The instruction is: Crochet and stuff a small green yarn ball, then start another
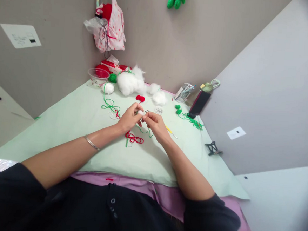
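Over the middle of the table, my left hand (130,118) is closed, its fingers and thumb pinching a small white piece (140,113). Whether that piece is crocheted or a tuft of stuffing I cannot tell. My right hand (155,125) meets it from the right, thumb and fingers pinched together at the white piece. A dark pointed tip (147,111) shows by the right fingers; the rest of it is hidden. Loops of red yarn (134,138) and green yarn (150,133) lie below the hands. Just beyond them sits a small red crocheted piece (140,98).
White stuffing (130,82) is heaped at the back, near a white yarn ball (108,88) and a plastic tub (98,77). A yellow-handled crochet hook (171,132) lies right of my hands. Farther right are green pieces (179,111), a phone (200,103) and a hair claw (213,148).
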### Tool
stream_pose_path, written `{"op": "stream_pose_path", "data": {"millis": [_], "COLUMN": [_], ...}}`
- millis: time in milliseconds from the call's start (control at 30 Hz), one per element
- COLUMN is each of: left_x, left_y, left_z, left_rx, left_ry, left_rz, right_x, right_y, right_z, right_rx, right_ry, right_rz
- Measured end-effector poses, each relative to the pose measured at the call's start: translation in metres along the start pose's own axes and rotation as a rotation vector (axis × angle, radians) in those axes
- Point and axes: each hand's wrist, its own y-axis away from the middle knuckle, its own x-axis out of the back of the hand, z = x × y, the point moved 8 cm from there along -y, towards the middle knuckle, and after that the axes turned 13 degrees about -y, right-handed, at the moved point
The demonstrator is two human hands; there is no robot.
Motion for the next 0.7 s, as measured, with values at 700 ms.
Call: {"op": "stream_pose_path", "data": {"millis": [700], "left_x": [0.004], "left_y": [-0.001], "left_z": [0.014], "left_rx": [-0.113], "left_ry": [0.024], "left_rz": [-0.053], "right_x": [0.011], "right_y": [0.006], "right_z": [-0.014], "right_rx": [0.138], "right_ry": [0.199], "right_rz": [0.109]}}
